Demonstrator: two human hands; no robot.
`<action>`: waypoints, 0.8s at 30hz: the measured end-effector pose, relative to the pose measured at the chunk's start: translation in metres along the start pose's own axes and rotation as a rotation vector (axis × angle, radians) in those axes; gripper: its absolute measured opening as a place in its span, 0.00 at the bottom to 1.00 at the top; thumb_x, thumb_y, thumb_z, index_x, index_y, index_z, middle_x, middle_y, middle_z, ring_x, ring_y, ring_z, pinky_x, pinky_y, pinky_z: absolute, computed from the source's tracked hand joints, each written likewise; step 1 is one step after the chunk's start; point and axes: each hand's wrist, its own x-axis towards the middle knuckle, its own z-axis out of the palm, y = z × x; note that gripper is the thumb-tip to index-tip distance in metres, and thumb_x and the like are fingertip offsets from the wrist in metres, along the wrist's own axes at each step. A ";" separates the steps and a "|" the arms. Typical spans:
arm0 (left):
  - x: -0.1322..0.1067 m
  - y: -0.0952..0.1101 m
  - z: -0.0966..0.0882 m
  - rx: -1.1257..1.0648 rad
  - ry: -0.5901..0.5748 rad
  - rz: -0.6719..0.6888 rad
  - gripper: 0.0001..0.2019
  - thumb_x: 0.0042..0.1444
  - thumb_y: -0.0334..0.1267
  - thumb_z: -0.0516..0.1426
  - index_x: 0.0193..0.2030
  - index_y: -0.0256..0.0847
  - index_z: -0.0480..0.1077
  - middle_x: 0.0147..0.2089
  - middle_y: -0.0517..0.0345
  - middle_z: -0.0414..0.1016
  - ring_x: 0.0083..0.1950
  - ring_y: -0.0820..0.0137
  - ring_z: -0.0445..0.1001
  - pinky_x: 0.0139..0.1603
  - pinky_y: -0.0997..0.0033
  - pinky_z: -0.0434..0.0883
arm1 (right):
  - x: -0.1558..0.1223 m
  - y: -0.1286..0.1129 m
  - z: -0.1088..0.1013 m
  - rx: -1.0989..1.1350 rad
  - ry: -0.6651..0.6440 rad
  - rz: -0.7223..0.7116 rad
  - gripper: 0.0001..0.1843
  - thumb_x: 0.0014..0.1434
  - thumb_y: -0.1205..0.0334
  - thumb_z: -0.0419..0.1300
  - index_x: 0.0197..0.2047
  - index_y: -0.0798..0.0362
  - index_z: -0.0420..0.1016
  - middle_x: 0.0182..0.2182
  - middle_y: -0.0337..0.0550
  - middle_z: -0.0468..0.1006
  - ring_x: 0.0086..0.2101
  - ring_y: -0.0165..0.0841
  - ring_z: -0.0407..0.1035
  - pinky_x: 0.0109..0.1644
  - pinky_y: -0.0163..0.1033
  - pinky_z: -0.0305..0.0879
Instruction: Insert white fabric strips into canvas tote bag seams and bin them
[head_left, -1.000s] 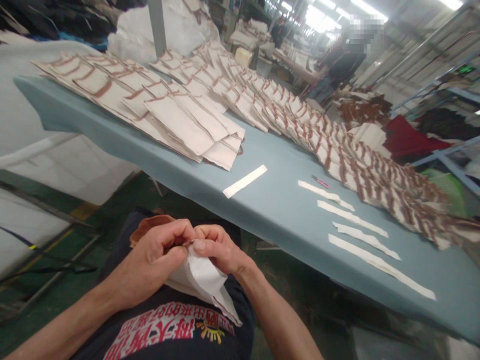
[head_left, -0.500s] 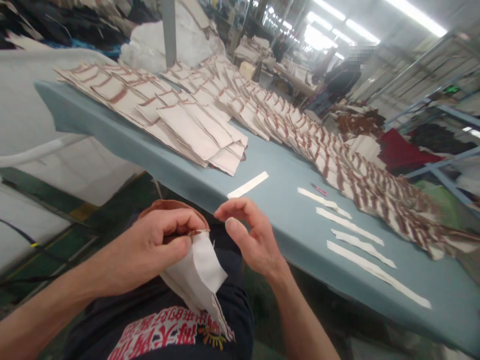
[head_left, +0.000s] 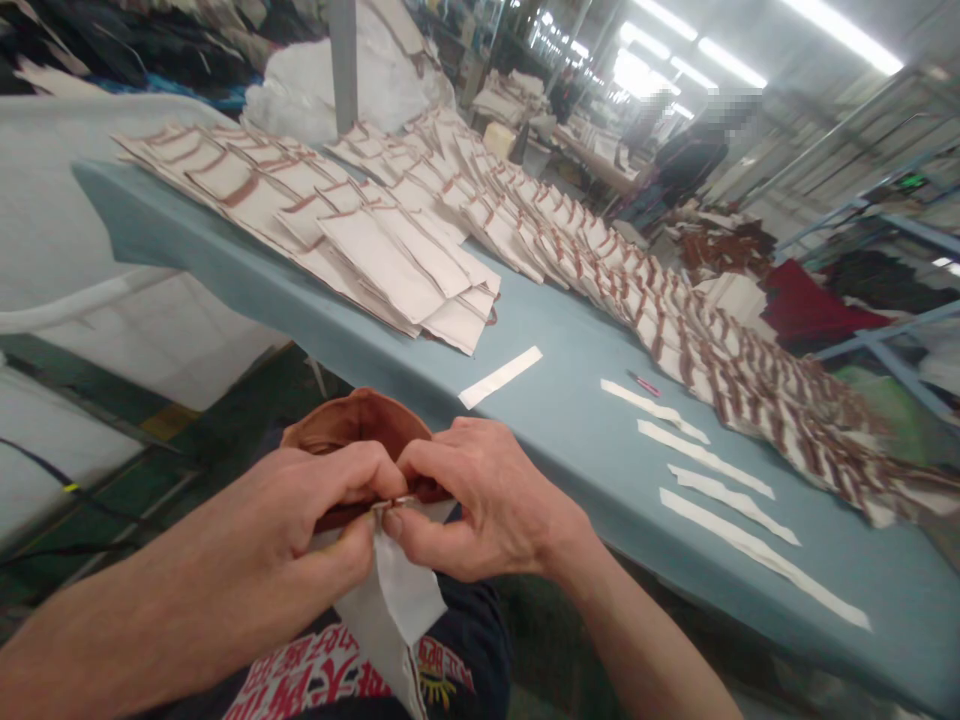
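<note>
A sewn fabric piece, brown cloth (head_left: 352,418) on its far side and white cloth (head_left: 401,580) hanging below, is held over my lap. My left hand (head_left: 322,510) pinches its seam from the left. Thumb and fingers of my right hand (head_left: 465,500) grip the same seam, right beside the left fingertips. The exact edge between the fingertips is partly hidden. Beyond my hands, a short white strip (head_left: 501,377) lies near the front edge of the blue-covered table (head_left: 577,440).
Overlapping cream pieces with brown edging (head_left: 390,250) cover the table's left part. A long row of similar pieces (head_left: 637,300) runs along the back. Several white strips (head_left: 765,550) and small pink-handled snips (head_left: 643,384) lie to the right. A person (head_left: 686,165) stands in the background.
My right hand has moved left from beside the cloth and closed on the seam. More of the brown cloth now shows above my hands.
</note>
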 end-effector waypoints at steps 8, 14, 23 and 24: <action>0.005 0.000 0.004 0.055 0.076 0.061 0.12 0.58 0.29 0.50 0.31 0.48 0.73 0.24 0.73 0.77 0.20 0.78 0.74 0.22 0.81 0.66 | 0.002 0.004 0.003 0.111 -0.012 0.075 0.14 0.65 0.53 0.61 0.32 0.46 0.62 0.24 0.31 0.67 0.26 0.30 0.61 0.35 0.39 0.52; 0.003 -0.006 0.008 0.106 0.122 0.070 0.11 0.64 0.30 0.51 0.35 0.48 0.72 0.26 0.73 0.78 0.22 0.78 0.75 0.24 0.78 0.65 | 0.002 0.007 0.003 0.171 -0.053 0.129 0.14 0.64 0.56 0.60 0.31 0.46 0.60 0.24 0.31 0.65 0.27 0.29 0.60 0.35 0.39 0.50; -0.004 -0.020 0.016 0.193 0.121 0.183 0.12 0.71 0.28 0.52 0.48 0.51 0.72 0.36 0.68 0.85 0.31 0.70 0.84 0.35 0.73 0.77 | -0.001 0.011 0.011 0.384 -0.042 0.217 0.07 0.60 0.61 0.59 0.30 0.48 0.66 0.24 0.30 0.66 0.27 0.28 0.60 0.35 0.37 0.54; -0.005 -0.023 0.018 0.192 0.142 0.209 0.12 0.71 0.28 0.52 0.48 0.51 0.71 0.35 0.67 0.85 0.31 0.69 0.84 0.35 0.72 0.77 | -0.001 0.011 0.013 0.428 -0.027 0.232 0.07 0.60 0.61 0.59 0.30 0.48 0.66 0.24 0.29 0.65 0.26 0.28 0.59 0.35 0.36 0.54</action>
